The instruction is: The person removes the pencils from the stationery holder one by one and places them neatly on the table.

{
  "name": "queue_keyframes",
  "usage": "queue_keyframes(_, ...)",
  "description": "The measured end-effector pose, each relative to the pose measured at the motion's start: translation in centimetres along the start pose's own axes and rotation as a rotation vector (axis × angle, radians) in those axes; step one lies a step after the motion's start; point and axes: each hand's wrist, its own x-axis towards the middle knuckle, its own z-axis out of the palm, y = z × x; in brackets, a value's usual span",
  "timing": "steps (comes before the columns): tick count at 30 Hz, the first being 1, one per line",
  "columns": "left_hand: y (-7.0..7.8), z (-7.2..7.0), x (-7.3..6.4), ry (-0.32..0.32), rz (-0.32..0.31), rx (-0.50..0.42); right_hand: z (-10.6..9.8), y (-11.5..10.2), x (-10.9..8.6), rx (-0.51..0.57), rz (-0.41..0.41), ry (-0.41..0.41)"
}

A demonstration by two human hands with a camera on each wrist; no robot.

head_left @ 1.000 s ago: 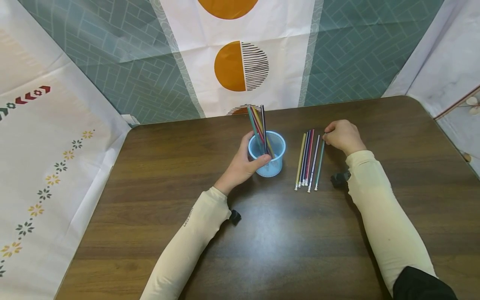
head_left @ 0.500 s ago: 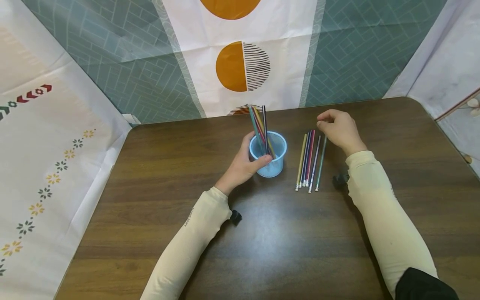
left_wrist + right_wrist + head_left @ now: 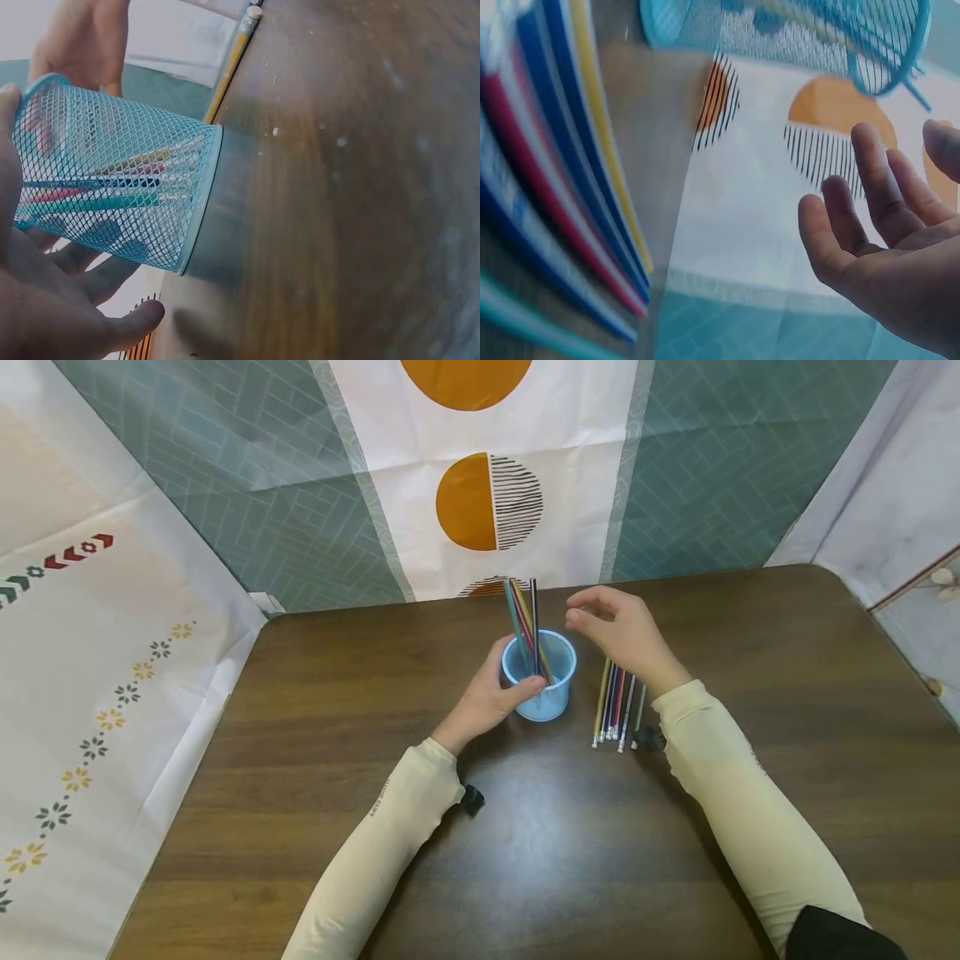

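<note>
In the head view my left hand grips a light blue mesh pencil cup, thumb at the near side of the rim and fingers round the back. Several pencils lean inside it, teal, red, yellow and dark. The left wrist view shows the cup standing on the table, the pencils visible through its mesh. Just right of the rim, my right hand hovers with nothing in its fingers; the right wrist view shows its fingers loosely bent. Below it lies a row of pencils, their upper ends hidden by the hand.
The brown wooden table extends to both sides. Behind it hangs a teal and white cloth with orange circles. White patterned cloths cover the sides. A small black wrist camera sits under the left sleeve.
My right hand has left the end of the teal pencil on the table, lifted, and moved left over the row towards the cup. My left hand keeps holding the cup in place.
</note>
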Motion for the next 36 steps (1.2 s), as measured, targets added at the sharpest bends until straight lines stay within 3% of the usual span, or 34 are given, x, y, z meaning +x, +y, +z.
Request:
queue_keyframes(5,-0.1,0.0,-0.1,-0.005,-0.009,0.019,1.7,-0.6,0.2,-0.017,-0.025,-0.04)
queue_keyframes(15,-0.3,0.0,0.0,-0.007,-0.011,0.027,3.7,-1.5,1.2,-0.077,0.041,-0.029)
queue_keyframes(25,-0.2,0.1,0.2,-0.022,-0.015,0.013,2.6,-0.7,1.3,-0.109,0.017,-0.013)
queue_keyframes(36,-0.2,0.0,0.1,-0.019,-0.018,0.016,1.2,-0.6,1.3,-0.039,-0.028,0.022)
